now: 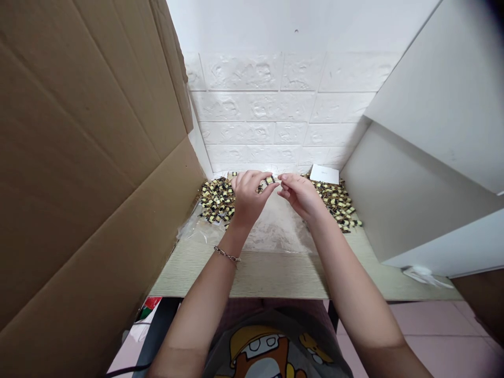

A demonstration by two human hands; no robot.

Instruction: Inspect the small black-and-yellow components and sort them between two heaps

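Head cam | both hands pinch tiny part | detail too small

Bright, even daylight-like light fills the scene, strongest on the white wall at 12 o'clock, which is close to washed out. Shadows are soft; a faint one lies on the tabletop beneath the forearms. The wide lens bends the cardboard at 9 o'clock and the white panel at 3 o'clock outward. Corners darken at 1 o'clock. The small parts look slightly soft.
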